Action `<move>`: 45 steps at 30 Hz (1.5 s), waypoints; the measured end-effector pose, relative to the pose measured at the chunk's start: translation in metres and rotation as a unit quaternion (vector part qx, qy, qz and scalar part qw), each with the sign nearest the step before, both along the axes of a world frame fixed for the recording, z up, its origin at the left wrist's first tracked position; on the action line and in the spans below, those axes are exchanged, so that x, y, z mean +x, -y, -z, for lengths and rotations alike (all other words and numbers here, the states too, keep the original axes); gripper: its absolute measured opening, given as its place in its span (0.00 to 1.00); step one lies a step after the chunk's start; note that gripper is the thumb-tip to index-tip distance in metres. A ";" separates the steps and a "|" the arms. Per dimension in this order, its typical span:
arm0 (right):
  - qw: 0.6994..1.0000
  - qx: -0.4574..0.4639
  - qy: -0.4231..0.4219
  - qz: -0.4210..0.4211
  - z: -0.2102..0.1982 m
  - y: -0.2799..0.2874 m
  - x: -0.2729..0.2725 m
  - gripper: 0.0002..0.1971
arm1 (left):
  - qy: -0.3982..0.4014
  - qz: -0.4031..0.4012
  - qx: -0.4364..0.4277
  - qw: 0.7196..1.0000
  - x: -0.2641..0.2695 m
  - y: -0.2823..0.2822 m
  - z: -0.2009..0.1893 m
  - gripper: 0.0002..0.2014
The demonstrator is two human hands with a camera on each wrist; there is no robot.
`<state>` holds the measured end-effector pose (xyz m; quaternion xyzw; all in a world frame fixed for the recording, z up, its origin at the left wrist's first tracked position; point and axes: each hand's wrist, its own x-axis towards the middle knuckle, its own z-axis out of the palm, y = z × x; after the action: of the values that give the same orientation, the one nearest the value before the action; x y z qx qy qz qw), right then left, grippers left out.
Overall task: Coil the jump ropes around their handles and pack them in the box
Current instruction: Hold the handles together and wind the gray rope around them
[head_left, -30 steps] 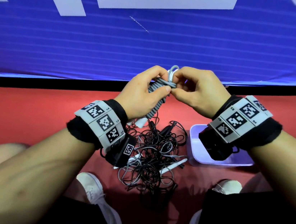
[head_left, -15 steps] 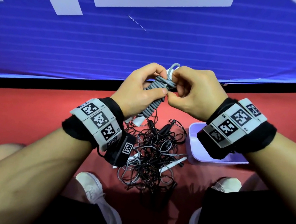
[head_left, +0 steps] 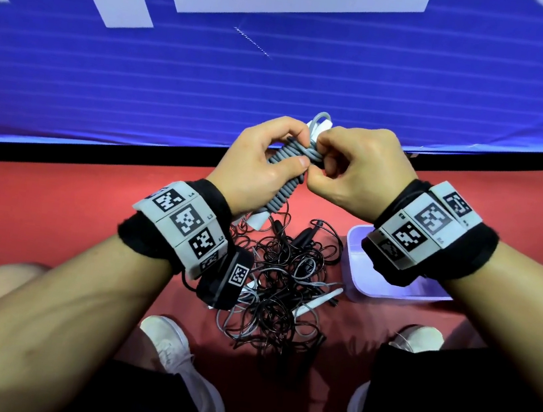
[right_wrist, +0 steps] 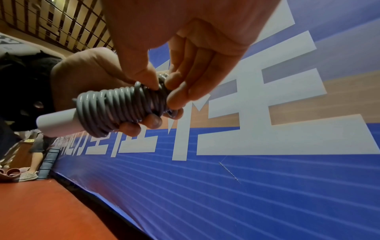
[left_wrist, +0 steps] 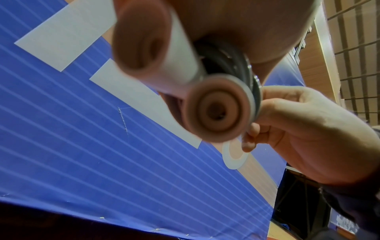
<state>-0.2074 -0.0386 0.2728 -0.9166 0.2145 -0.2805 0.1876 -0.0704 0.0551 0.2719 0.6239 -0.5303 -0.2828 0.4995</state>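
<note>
— While the grey jump rope [head_left: 284,179] sits wound round its white handles [right_wrist: 58,122] at the centre of the head view, what is the hold on it?

— Item one, left hand [head_left: 257,173]: fingers curled round the coiled bundle, thumb pressed on the turns. Item two, right hand [head_left: 357,172]: thumb and fingertips [right_wrist: 176,97] pinching the last turns at the upper end, where a small loop stands proud.

— Risks?

— Probably the tail end. If the pinch slackens before the end is tucked, the springy coils could unwind down the handles. Turns already overlap unevenly near the pinch; a hard pull might drag one over the handle tip.

— Anything below?

— Tangled pile of black and grey ropes [head_left: 284,283] on the red floor [head_left: 38,209], lower centre of the frame. A dropped bundle would likely snag in it.

— Containers?

— One pale lilac box [head_left: 354,272], right of the pile, partly hidden by the right wrist. The visible part of its inside shows nothing; the rest cannot be told. No rope packed as far as can be seen.
</note>
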 end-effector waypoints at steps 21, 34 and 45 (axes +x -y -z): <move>1.000 -0.010 -0.006 -0.014 -0.006 0.007 -0.005 0.10 | -0.032 0.026 0.002 0.999 -0.002 0.004 0.001 0.08; 0.997 -0.049 0.055 0.037 -0.009 0.003 -0.005 0.10 | -0.074 0.023 -0.025 0.997 -0.014 0.003 -0.007 0.07; 0.991 -0.026 0.114 0.063 -0.005 0.001 -0.005 0.07 | -0.089 -0.032 -0.054 0.994 -0.022 0.005 -0.012 0.03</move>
<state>-0.2122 -0.0396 0.2775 -0.8677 0.2420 -0.4002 0.1684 -0.0927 0.0501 0.2843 0.5847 -0.4779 -0.2919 0.5870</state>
